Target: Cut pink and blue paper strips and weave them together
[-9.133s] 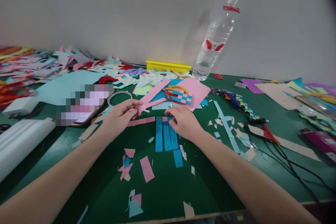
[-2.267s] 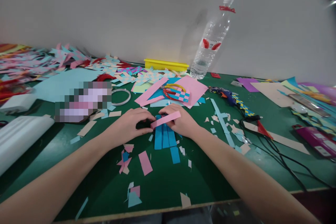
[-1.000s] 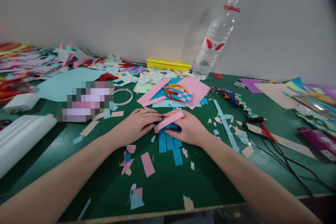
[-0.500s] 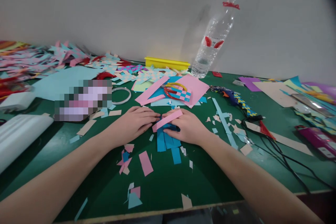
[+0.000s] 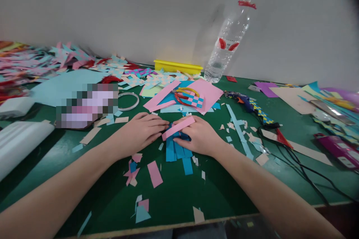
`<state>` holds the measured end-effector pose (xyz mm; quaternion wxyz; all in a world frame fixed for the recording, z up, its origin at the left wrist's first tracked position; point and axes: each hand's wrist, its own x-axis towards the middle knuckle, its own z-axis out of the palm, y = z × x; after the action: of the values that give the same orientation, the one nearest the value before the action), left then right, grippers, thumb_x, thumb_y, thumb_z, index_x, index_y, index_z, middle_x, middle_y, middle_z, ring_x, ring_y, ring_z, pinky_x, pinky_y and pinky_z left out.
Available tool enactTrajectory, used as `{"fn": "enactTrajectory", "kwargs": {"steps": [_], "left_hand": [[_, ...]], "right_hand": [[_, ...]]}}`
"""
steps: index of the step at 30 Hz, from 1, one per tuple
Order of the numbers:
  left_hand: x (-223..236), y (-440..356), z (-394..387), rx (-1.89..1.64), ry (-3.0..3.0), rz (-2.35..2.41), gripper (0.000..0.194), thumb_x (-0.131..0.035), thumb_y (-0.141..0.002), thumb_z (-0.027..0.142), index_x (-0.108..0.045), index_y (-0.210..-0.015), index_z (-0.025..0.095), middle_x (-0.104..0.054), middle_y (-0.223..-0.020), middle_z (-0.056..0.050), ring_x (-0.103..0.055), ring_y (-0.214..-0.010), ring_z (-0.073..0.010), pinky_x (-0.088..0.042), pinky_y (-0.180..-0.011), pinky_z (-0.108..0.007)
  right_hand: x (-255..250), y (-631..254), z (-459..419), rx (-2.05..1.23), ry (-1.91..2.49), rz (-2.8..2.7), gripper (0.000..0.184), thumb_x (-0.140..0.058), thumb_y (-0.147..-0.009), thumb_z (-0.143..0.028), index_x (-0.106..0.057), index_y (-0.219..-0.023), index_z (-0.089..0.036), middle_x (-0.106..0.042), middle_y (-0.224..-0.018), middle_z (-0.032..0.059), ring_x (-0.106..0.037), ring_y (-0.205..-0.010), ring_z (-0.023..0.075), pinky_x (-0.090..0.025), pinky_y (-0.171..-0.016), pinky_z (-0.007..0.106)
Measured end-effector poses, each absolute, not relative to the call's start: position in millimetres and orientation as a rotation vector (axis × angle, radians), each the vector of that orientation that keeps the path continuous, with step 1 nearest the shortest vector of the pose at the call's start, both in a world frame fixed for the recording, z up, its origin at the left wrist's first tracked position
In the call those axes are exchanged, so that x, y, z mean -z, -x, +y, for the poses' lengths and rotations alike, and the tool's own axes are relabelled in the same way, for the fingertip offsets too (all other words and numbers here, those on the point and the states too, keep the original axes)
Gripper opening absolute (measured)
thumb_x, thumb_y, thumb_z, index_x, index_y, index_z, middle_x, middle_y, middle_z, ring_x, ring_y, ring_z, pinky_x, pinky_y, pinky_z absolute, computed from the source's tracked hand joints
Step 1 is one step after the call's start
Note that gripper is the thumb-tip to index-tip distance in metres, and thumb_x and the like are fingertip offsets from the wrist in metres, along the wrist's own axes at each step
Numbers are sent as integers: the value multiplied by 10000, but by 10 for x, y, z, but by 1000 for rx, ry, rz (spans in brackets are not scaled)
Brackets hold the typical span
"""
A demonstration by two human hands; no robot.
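Blue paper strips (image 5: 178, 152) lie side by side on the green table, between my two hands. A pink paper strip (image 5: 179, 127) slants across their upper part and overlaps the fingers of my right hand. My left hand (image 5: 144, 132) lies low over the table, fingers together, its fingertips at the left upper edge of the blue strips. My right hand (image 5: 202, 136) is closed around the right side of the strips, thumb on top. The fingers hide where the strips meet.
Behind my hands, scissors (image 5: 186, 97) and a checkered woven piece lie on pink paper (image 5: 211, 95). A clear bottle (image 5: 228, 41) leans at the wall. Left are a tape ring (image 5: 128, 101) and a blurred-out object (image 5: 88, 108); right, black cords (image 5: 297, 168). Paper scraps litter the table.
My hands and the paper strips keep nearly the same pose. The whole view has shifted very slightly.
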<state>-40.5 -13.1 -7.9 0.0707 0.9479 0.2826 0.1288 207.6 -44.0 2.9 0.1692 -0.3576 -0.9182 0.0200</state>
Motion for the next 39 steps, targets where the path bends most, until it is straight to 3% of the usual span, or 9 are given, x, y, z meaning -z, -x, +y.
{"fn": "enactTrajectory", "kwargs": {"steps": [13, 26, 35, 39], "left_hand": [[33, 409, -142, -387, -2923, 879, 354, -380, -963, 283, -591, -1247, 277, -619, -1260, -7, -477, -1217, -234, -315, -1032, -418], [46, 408, -155, -390, -2985, 872, 343, -379, -965, 267, -607, -1221, 246, -623, -1252, -14, -510, -1183, -229, -322, -1017, -411], [40, 407, -180, -405, -3024, 880, 344, -389, -965, 253, -585, -1246, 233, -585, -1309, -21, -499, -1211, -213, -349, -1029, -396], [45, 404, -186, -430, -2980, 832, 347, -393, -960, 243, -589, -1246, 252, -585, -1313, -2, -499, -1221, -194, -356, -1041, -374]], "right_hand": [[-44, -2032, -476, -79, 976, -2632, 318, -494, -918, -397, -678, -999, -150, -688, -1093, 106, -587, -1097, 238, -434, -957, 394], [-32, -2053, -464, 41, 1013, -2637, 281, -503, -916, -390, -706, -906, -196, -727, -958, 79, -614, -1032, 235, -320, -1069, 478], [-10, -2051, -453, 73, 903, -2568, 275, -485, -927, -358, -659, -1042, -179, -677, -1172, 68, -576, -1139, 209, -323, -1085, 442], [2, -2051, -447, 92, 852, -2597, 286, -480, -929, -344, -646, -1104, -190, -714, -1068, 59, -571, -1154, 206, -292, -1111, 443]]}}
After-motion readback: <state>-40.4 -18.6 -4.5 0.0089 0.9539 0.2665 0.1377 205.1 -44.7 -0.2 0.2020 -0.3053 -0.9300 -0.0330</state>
